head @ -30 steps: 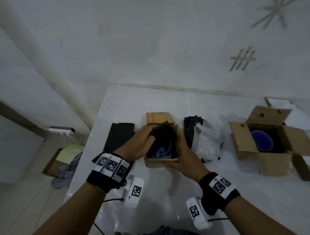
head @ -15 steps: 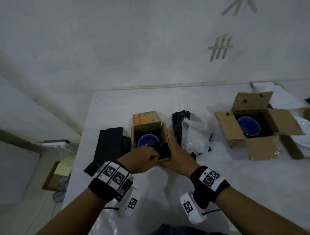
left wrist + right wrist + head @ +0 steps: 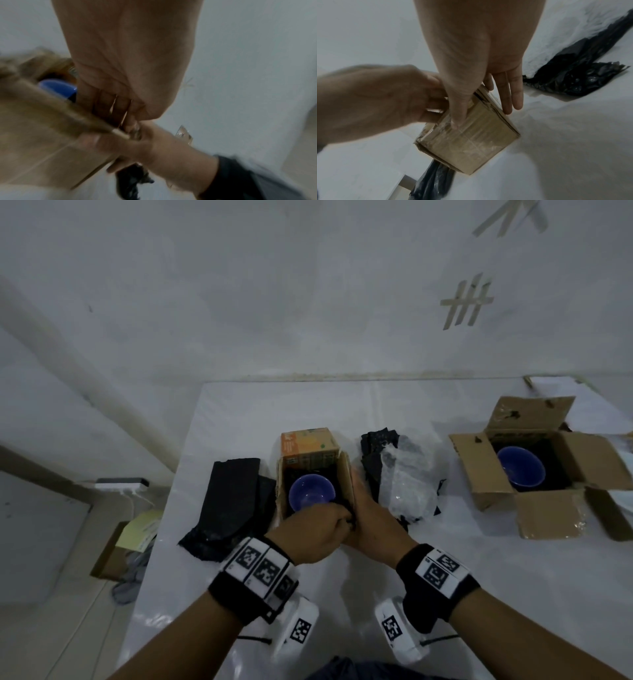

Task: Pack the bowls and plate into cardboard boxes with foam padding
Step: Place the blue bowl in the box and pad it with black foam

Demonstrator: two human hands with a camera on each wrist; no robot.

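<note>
Black foam, left hand at box rim

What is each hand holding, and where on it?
Left hand grips black foam at the near right corner of the small box. Right hand braces that corner, thumb on the front face, straight fingers along the right wall.

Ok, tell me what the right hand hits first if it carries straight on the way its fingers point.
Most likely the white table top: the right hand has straight fingers running down the side of the small brown cardboard box, tips aimed at the surface just beside it. Depth is unclear.
</note>
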